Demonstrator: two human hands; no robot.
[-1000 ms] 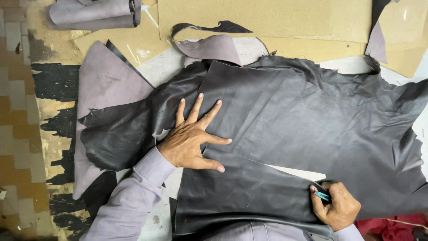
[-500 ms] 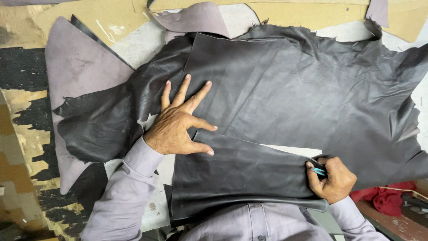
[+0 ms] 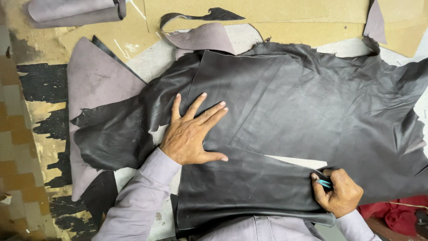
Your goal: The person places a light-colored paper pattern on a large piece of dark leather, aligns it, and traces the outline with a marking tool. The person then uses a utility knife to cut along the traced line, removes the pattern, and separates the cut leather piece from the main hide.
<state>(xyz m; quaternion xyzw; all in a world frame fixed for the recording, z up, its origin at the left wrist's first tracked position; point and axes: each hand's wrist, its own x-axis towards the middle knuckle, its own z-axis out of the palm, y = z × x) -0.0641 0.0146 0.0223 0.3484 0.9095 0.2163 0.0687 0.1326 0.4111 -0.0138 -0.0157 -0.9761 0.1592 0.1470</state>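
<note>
The worn worktable (image 3: 31,134) lay under sheets of tan cardboard (image 3: 267,18). Your left hand (image 3: 192,131) pressed flat, fingers spread, on the dark leather hide (image 3: 303,107). Your right hand (image 3: 339,193) was clenched around a small blue-handled cutter (image 3: 323,183) at the hide's near cut edge. Grey offcuts (image 3: 96,82) lay left of the hide.

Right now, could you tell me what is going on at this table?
A person is working on a large dark leather hide spread over the table. The left hand lies flat on it, fingers spread, pressing it down. The right hand grips a small blue-handled tool at the hide's edge. Greyish leather offcuts lie nearby.
</note>
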